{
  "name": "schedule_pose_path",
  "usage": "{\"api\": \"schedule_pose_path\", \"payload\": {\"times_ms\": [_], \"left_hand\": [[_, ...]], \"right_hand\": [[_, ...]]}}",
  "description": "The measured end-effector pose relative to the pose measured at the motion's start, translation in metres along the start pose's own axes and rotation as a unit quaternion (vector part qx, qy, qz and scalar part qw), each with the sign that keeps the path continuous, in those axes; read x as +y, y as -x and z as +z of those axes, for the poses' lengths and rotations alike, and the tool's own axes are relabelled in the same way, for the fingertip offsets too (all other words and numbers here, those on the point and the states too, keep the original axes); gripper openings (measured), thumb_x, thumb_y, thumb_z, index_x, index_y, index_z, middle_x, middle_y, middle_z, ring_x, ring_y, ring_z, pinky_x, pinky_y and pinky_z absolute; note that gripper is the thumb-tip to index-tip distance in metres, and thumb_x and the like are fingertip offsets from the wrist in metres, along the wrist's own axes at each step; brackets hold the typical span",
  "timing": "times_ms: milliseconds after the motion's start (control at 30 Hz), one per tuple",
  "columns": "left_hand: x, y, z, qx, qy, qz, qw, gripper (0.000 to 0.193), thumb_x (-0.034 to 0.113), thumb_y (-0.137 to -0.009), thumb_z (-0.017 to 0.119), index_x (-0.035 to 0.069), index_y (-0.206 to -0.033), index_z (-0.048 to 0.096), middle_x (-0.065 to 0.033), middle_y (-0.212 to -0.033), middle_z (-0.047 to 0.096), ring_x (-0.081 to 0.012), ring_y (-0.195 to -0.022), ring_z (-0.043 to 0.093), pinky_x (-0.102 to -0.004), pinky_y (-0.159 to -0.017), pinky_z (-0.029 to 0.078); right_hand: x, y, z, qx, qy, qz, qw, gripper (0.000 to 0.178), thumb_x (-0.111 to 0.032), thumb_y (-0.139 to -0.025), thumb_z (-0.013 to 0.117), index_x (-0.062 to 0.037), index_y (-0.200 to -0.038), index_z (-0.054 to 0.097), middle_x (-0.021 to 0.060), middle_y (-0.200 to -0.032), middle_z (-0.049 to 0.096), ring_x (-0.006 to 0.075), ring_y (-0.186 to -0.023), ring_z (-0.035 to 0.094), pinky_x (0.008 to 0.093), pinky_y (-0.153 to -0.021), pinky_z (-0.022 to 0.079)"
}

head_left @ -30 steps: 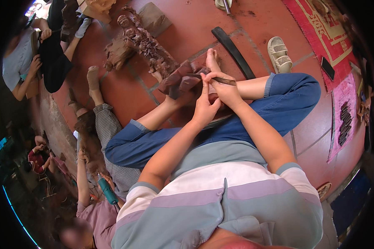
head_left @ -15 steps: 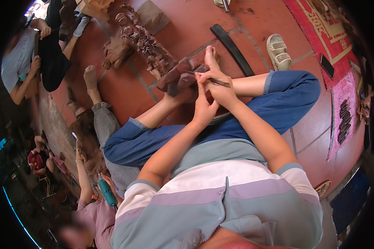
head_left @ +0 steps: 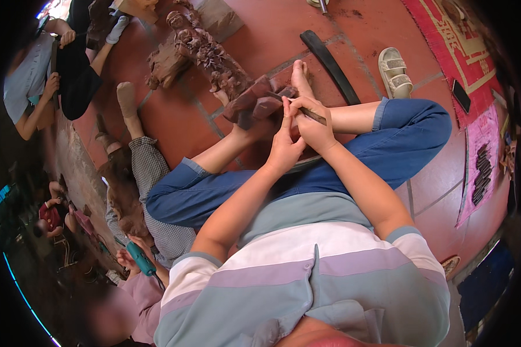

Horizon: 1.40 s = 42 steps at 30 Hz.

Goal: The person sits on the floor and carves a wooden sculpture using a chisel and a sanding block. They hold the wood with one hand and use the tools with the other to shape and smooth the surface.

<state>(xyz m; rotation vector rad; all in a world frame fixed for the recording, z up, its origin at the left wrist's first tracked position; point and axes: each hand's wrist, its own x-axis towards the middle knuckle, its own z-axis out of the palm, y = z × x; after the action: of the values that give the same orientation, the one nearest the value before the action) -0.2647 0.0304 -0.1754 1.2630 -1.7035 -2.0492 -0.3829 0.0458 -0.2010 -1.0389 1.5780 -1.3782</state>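
A long reddish-brown wood carving (head_left: 208, 55) lies on the floor with its blocky base (head_left: 263, 104) between my bare feet. My right hand (head_left: 316, 128) is closed round a slim carving chisel (head_left: 315, 116), its dark handle end jutting out on the right. My left hand (head_left: 286, 141) meets it from the left, with its raised fingertips pinched at the chisel's front end beside the base. The chisel's tip is too small and covered to make out against the wood.
A dark curved strip (head_left: 330, 66) and a sandal (head_left: 395, 72) lie ahead. To the right are a phone (head_left: 461, 95) and several dark tools (head_left: 481, 173) on a pink cloth (head_left: 472, 202). At left, a person holds a teal power tool (head_left: 140, 258); another person (head_left: 32, 87) sits farther off.
My hands keep their hold on the chisel and have shifted only slightly at the base. At lower left, the person's teal tool has tilted and moved left, and their raised arm has come down.
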Motion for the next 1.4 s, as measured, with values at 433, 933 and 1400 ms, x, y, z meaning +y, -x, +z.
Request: {"api": "schedule_pose_path", "payload": {"times_ms": [433,933,1400], "left_hand": [[-0.023,-0.010,0.013,0.115,-0.044,0.146,0.982,0.101,-0.001,-0.086,0.057,0.025,-0.150,-0.017,-0.0132,-0.135,0.048,-0.0156,-0.101,0.059,-0.0255,-0.069,0.052],[-0.008,-0.004,-0.003,-0.038,0.004,0.001,0.999,0.099,0.004,-0.088,0.057,0.027,-0.149,-0.017,-0.0126,-0.122,0.058,-0.0111,-0.092,0.061,-0.0219,-0.069,0.050],[-0.020,-0.005,0.020,0.099,-0.022,0.125,0.987,0.103,0.002,-0.083,0.058,0.014,-0.148,-0.021,-0.0170,-0.098,0.067,-0.0237,-0.088,0.068,-0.0316,-0.081,0.051]], "right_hand": [[-0.014,-0.006,0.005,-0.037,0.005,0.064,0.997,0.013,-0.005,-0.084,0.062,-0.0054,-0.073,0.055,0.0156,-0.105,0.065,0.0261,-0.100,0.060,0.0328,-0.091,0.043],[0.012,0.001,-0.009,-0.003,0.027,-0.020,0.999,0.011,-0.002,-0.088,0.060,-0.0028,-0.078,0.057,0.0026,-0.086,0.062,0.0091,-0.086,0.056,0.0256,-0.080,0.046],[-0.004,-0.017,-0.015,-0.119,-0.031,-0.009,0.992,0.007,0.001,-0.086,0.060,0.0008,-0.080,0.063,0.0080,-0.090,0.067,0.0159,-0.091,0.063,0.0272,-0.083,0.047]]}}
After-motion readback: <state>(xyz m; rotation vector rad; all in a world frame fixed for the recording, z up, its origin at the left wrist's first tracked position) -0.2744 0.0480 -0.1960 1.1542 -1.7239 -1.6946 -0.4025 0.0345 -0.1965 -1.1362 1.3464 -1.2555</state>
